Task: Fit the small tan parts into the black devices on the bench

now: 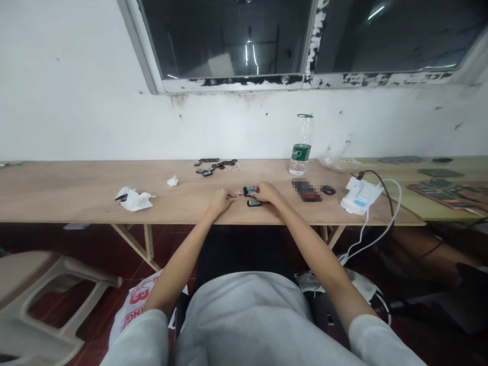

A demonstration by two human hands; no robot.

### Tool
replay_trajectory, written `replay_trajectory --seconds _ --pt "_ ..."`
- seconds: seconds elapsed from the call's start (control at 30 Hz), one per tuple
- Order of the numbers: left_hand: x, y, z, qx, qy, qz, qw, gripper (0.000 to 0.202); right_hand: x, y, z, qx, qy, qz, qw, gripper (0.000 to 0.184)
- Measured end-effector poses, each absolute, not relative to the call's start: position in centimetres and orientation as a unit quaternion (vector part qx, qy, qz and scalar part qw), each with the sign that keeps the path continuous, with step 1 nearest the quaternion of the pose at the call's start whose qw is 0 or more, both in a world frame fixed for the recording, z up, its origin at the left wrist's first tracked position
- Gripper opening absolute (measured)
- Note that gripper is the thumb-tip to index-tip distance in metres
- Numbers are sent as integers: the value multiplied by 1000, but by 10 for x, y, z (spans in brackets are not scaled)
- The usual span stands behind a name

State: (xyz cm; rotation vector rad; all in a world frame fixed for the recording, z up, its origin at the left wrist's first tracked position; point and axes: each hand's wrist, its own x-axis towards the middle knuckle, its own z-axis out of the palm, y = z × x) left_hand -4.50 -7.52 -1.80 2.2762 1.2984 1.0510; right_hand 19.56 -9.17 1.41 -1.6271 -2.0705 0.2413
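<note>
My right hand (267, 192) has its thumb and fingers closed on the edge of a small dark rectangular piece (249, 191) with a grey-green face, at the table's front. Just below it lies a similar small dark piece (253, 203) with a pale end. Tiny brass-coloured parts (240, 193) sit left of the held piece. Beside them, my left hand (221, 202) rests low over the wood with its fingertips pinched together. Whatever those fingertips hold, if anything, is too small to make out.
More small dark pieces (207, 172) lie scattered at the back of the table (87, 183). Crumpled tissues (138, 200) are on the left. To the right stand a water bottle (300, 155), a black object (328, 189) and a white power strip (360, 195) with cables. Another person's hand (478, 195) shows far right.
</note>
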Motion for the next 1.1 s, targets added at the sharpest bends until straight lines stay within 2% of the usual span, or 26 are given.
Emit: replay_trajectory --seconds 0.23,0.43,0.77,1.1 --pt "-38 -84 -9 806 423 377 171 13 203 -90 8 -550 -745 162 341 11" --pt "-21 -104 8 822 345 419 173 21 203 -110 8 -474 -700 232 481 15" --pt "-12 -119 15 826 287 447 190 19 199 -138 10 -415 -651 373 515 23" --pt "-13 -118 14 827 279 458 171 19 192 -132 6 -426 -628 377 532 23"
